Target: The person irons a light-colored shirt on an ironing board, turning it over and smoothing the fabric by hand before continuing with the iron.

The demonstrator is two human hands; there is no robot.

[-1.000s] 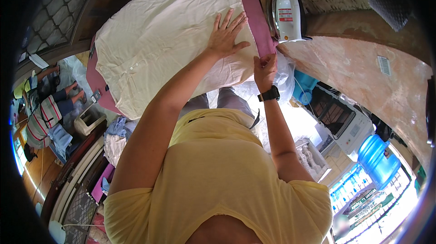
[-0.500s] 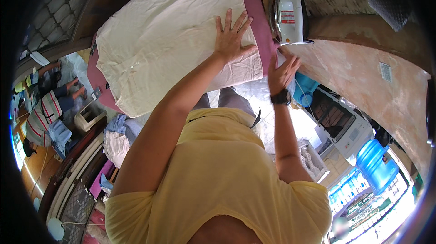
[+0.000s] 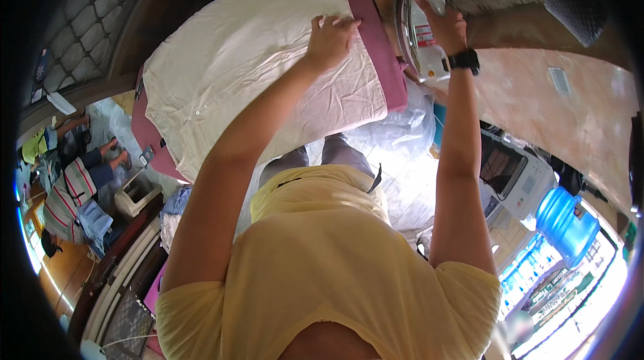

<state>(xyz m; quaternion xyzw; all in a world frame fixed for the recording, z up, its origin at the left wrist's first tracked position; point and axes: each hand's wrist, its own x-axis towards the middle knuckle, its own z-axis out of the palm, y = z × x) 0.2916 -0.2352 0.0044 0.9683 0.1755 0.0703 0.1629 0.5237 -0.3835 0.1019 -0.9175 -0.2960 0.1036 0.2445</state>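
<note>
A cream shirt [image 3: 255, 58] lies spread flat over a board with a pink cover [image 3: 377, 38]. My left hand [image 3: 330, 39] presses flat on the shirt near its right edge, fingers closed together. My right hand [image 3: 444, 19], with a black watch at the wrist, grips the white handle of an iron [image 3: 419, 35] that stands upright just past the board's right end.
A clear plastic bag [image 3: 402, 129] hangs under the board. A white machine [image 3: 516, 175] and a blue water bottle [image 3: 565, 218] stand at the right. A person in a striped shirt [image 3: 67, 196] sits at the far left beside a small grey box [image 3: 137, 196].
My right hand has left the board's pink edge and gone up to the iron's handle. My left hand slid a little along the shirt and its fingers came together.
</note>
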